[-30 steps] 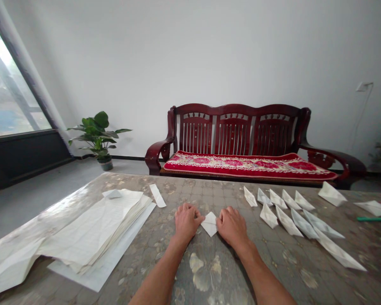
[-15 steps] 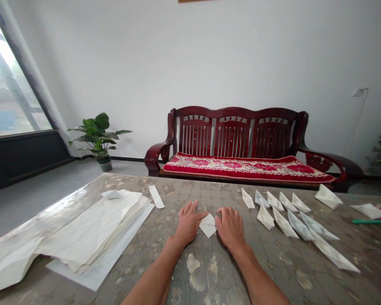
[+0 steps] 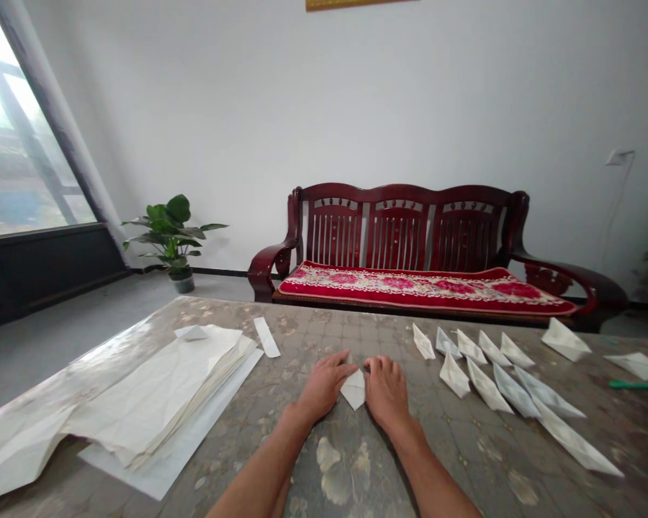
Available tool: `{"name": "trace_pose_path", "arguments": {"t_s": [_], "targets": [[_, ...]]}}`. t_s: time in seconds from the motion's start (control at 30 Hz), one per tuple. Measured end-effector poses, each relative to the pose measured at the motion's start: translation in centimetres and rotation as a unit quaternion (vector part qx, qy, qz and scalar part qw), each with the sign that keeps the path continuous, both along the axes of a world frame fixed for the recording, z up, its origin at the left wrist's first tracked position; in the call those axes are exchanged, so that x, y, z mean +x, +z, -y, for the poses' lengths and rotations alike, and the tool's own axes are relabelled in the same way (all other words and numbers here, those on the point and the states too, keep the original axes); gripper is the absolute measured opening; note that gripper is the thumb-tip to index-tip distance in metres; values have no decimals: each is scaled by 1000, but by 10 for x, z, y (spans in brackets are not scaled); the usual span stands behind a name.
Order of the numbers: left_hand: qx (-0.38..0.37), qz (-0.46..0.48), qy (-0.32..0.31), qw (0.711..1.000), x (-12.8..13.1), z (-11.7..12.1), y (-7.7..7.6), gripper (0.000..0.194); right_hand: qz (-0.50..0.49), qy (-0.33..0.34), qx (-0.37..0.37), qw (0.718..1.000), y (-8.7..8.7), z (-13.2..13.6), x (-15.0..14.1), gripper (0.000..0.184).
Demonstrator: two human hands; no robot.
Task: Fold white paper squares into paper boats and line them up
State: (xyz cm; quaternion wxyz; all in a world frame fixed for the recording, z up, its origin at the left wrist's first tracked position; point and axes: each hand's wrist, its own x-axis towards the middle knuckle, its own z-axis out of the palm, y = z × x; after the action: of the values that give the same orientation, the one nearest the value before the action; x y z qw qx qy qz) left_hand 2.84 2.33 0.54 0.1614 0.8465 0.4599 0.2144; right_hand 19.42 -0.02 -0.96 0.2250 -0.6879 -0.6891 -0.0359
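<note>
- One dark red wooden three-seat sofa (image 3: 398,230) stands against the white wall, with a red floral cushion (image 3: 426,284) on its seat
- One potted green plant (image 3: 170,241) sits on the grey floor (image 3: 70,309) beside the large window (image 3: 27,129), left of the sofa
- One mottled grey-brown desk (image 3: 324,320) fills the foreground
- One stack of lined paper sheets (image 3: 151,396) lies on a white backing sheet (image 3: 194,424) at the desk's left side
- About a dozen folded paper boats (image 3: 491,381) lie in loose rows on the right, near a green pen (image 3: 638,385)
- One small folded paper piece (image 3: 353,389) lies flat on the desk between the hands, its point toward the person
- Both hands are narrowly closed on it, the left hand (image 3: 324,385) from the left and the right hand (image 3: 386,392) from the right, with fingers meeting its upper edges
</note>
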Motion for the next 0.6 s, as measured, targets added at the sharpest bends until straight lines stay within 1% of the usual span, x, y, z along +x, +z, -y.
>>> {"name": "trace_pose_path", "arguments": {"t_s": [0.13, 0.2, 0.3, 0.47, 0.6], "targets": [[-1, 6, -50, 999, 5, -1, 4, 40, -10, 5, -2, 1000, 1, 0, 0, 13], [-12, -5, -55, 998, 7, -1, 5, 44, -13, 6, -5, 1000, 3, 0, 0, 12], [-41, -35, -34, 998, 8, 1, 10, 40, -12, 6, -11, 1000, 5, 0, 0, 14], [-68, -74, 25, 995, 12, 8, 22, 20, -14, 7, -13, 1000, 5, -1, 1, 12], [-92, -53, 38, 994, 12, 10, 25, 19, -17, 7, -14, 1000, 5, 0, 2, 13]]}}
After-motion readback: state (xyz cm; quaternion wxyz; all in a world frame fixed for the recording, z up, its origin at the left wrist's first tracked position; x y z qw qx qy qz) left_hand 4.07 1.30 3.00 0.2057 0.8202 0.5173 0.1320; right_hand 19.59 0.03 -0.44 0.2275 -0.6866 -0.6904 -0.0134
